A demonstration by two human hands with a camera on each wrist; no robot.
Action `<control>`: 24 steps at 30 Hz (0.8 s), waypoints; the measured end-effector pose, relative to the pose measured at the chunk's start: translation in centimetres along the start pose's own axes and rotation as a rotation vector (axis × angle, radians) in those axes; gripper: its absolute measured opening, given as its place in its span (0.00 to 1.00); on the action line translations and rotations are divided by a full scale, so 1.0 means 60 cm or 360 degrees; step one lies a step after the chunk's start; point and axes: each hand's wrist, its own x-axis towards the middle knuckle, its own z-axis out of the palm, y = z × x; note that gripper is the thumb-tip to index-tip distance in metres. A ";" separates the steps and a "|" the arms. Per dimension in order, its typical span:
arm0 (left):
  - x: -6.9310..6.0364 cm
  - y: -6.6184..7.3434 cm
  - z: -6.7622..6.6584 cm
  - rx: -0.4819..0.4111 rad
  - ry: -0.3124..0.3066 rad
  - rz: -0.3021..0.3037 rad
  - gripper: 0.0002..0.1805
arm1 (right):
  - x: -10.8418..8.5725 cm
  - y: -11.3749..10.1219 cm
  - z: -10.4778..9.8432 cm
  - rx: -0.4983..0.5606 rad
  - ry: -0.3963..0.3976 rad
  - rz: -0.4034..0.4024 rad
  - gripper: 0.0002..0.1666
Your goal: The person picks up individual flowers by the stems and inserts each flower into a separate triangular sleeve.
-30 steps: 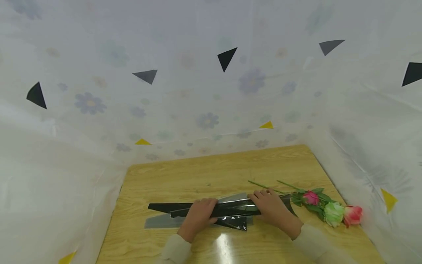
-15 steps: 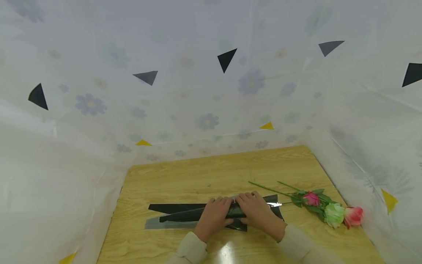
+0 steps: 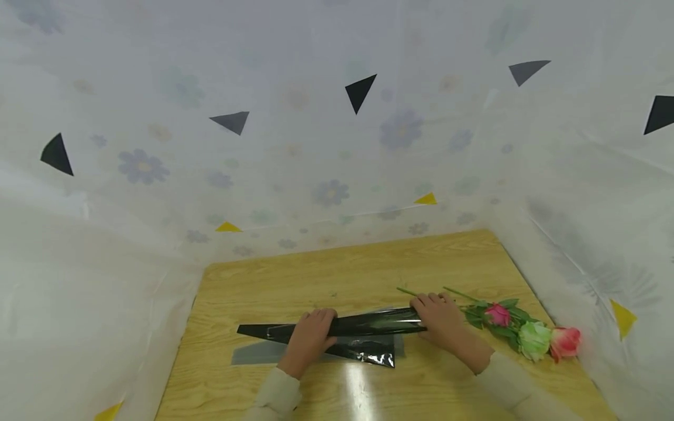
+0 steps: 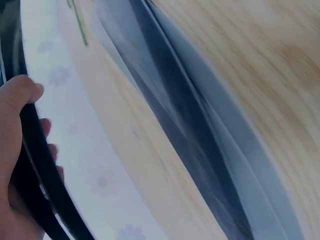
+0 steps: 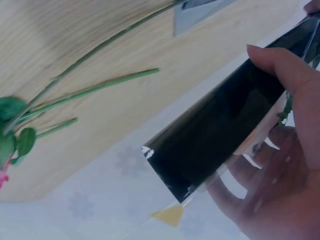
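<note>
A long glossy black flower sleeve (image 3: 376,321), clear on one side, lies across both hands. My left hand (image 3: 309,336) grips its narrower left part; in the left wrist view, thumb and fingers of that hand (image 4: 17,125) wrap round it. My right hand (image 3: 444,327) holds the wider right end, and the right wrist view shows its thumb on the black face (image 5: 220,115) and the fingers behind. Something green shows through the clear side near the right palm. Under the held sleeve, more black and grey clear sleeves (image 3: 368,351) lie flat on the table.
The wooden table (image 3: 295,275) has three artificial roses on its right: a dark pink rose (image 3: 497,314), a pale green rose (image 3: 533,341) and a pink-red rose (image 3: 565,342). Their stems point left towards my right hand. White patterned sheeting (image 3: 295,175) encloses the table.
Half a second ago the hands were close together at the middle of the sleeve. Now they are apart, left hand to the left and right hand to the right, with the sleeve stretched between them.
</note>
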 end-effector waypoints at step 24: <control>-0.019 0.012 -0.004 -0.0061 -0.0092 0.0130 0.28 | -0.027 0.005 -0.004 -0.0001 0.0047 -0.0049 0.41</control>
